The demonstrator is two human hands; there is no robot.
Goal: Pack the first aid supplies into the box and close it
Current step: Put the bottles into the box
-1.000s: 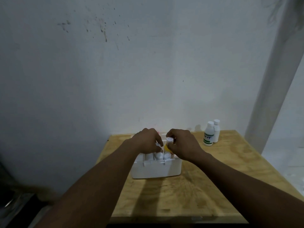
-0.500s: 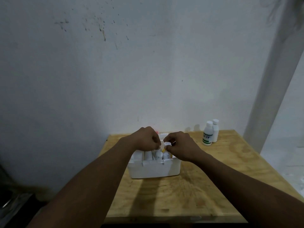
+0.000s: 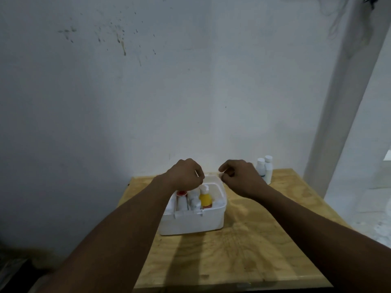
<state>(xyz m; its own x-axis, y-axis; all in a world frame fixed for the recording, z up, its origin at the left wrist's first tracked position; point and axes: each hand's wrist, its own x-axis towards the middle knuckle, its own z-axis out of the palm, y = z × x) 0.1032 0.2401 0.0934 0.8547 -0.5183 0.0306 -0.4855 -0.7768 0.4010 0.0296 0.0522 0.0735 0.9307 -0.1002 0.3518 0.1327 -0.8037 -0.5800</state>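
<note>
Bottles stand caps-up in the open white box (image 3: 190, 223): a yellow bottle (image 3: 205, 198) near the middle, small white bottles (image 3: 195, 205) beside it, a red-capped bottle (image 3: 182, 200) at the left. It sits on the bench (image 3: 243, 250), mouth upward, long axis left to right. The left grip (image 3: 185, 174) and right grip (image 3: 241, 177) hover over its far rim with fingers curled; I cannot tell whether either pinches anything. At the bench's far right stand two white bottles (image 3: 267, 170).
</note>
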